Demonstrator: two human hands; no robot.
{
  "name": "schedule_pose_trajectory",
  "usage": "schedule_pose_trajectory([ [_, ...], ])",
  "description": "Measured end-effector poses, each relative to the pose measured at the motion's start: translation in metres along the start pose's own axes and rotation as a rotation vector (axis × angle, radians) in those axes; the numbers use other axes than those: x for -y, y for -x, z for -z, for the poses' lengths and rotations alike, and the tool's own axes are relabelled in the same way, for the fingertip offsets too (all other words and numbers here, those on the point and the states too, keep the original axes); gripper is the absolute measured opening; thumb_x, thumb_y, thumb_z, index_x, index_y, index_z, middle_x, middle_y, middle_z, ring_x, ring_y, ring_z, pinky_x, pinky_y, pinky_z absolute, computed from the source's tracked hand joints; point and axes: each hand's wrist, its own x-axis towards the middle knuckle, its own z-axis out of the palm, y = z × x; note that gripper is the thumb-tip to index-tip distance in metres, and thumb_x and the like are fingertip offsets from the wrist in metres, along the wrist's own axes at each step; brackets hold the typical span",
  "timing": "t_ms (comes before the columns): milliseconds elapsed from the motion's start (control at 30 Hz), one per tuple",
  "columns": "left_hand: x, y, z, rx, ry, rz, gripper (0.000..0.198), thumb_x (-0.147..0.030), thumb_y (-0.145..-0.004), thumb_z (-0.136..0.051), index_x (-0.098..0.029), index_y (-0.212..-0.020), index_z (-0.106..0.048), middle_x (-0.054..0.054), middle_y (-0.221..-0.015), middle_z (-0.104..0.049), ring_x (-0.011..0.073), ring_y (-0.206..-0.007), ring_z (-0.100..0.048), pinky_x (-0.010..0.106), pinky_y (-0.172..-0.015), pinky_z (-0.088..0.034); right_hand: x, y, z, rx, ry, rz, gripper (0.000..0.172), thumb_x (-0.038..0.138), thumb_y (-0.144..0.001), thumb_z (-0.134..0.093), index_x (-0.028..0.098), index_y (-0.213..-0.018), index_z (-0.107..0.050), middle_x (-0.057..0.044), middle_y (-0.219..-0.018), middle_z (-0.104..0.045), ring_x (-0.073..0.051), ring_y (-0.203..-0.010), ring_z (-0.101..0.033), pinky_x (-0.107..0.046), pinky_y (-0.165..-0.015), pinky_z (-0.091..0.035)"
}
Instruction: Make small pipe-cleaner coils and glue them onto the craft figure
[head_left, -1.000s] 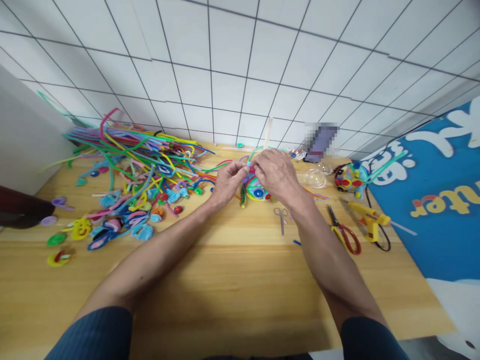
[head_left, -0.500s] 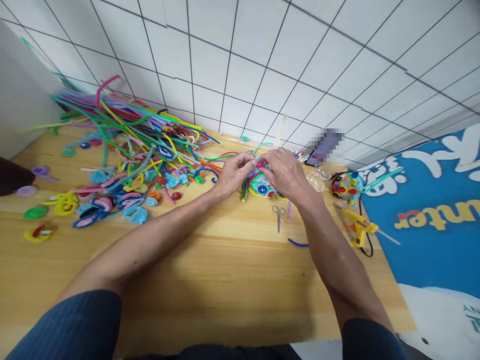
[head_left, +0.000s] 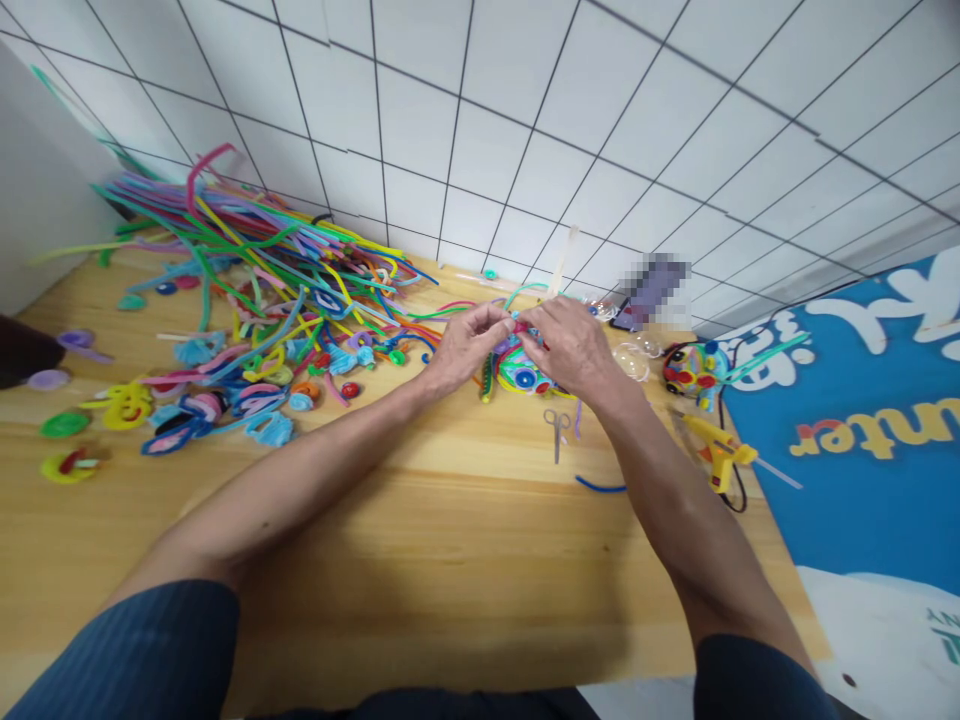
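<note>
My left hand and my right hand meet at their fingertips, pinched together on a small pink piece; its exact kind is too small to make out. Just beneath them lies a round, many-coloured pipe-cleaner figure with blue and red spots like eyes and a mouth, partly covered by my right hand. A dark green twisted strip rests at its left side. Small scissors lie on the wooden table in front of the figure, and a short blue pipe cleaner is near my right forearm.
A big heap of pipe cleaners fills the back left, with coiled and looped pieces before it. At right are clear plastic balls, a finished-looking colourful figure, a yellow glue gun and a blurred phone. White tiled wall stands behind.
Both hands stay almost in place, with the fingers shifting slightly around the pink piece. The view has moved a little; the things on the table have not.
</note>
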Motion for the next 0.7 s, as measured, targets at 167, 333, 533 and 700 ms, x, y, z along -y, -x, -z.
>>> schedule_pose_trajectory([
  [167, -0.0052, 0.0003, -0.0005, -0.006, 0.014, 0.038, 0.041, -0.055, -0.08, -0.082, -0.017, -0.082, -0.069, 0.0, -0.075, -0.065, 0.013, -0.068, -0.057, 0.027, -0.067, -0.047, 0.0021, -0.0006, 0.0011, 0.035, -0.029, -0.042, 0.022, 0.023, -0.103, -0.047, 0.019, -0.102, -0.069, -0.013, -0.092, -0.07, -0.028, -0.09, -0.058, -0.042, -0.082, -0.042],
  [333, -0.0067, 0.0001, -0.0003, 0.001, 0.007, 0.043, 0.04, -0.054, -0.08, -0.083, -0.017, -0.082, -0.069, 0.0, -0.075, -0.066, 0.0129, -0.069, -0.057, 0.027, -0.068, -0.047, 0.0045, -0.0007, 0.0028, 0.046, -0.078, -0.079, 0.02, 0.023, -0.101, -0.049, 0.02, -0.101, -0.069, -0.012, -0.092, -0.07, -0.029, -0.09, -0.058, -0.043, -0.082, -0.043],
  [533, -0.0062, 0.0004, -0.0013, 0.008, -0.003, 0.039, 0.038, -0.053, -0.081, -0.081, -0.017, -0.082, -0.068, 0.0, -0.075, -0.065, 0.0125, -0.068, -0.057, 0.026, -0.068, -0.047, 0.0051, 0.0003, 0.0016, 0.038, -0.052, -0.083, 0.021, 0.022, -0.102, -0.048, 0.02, -0.101, -0.069, -0.012, -0.093, -0.07, -0.029, -0.092, -0.058, -0.042, -0.083, -0.043],
  [700, -0.0046, -0.0001, -0.0037, 0.003, 0.005, 0.013, 0.036, -0.05, -0.08, -0.082, -0.017, -0.084, -0.067, 0.0, -0.078, -0.067, 0.0123, -0.07, -0.058, 0.025, -0.068, -0.047, 0.0059, -0.0007, 0.0001, 0.015, -0.029, -0.087, 0.019, 0.022, -0.102, -0.05, 0.02, -0.101, -0.068, -0.012, -0.094, -0.07, -0.028, -0.093, -0.059, -0.041, -0.085, -0.044],
])
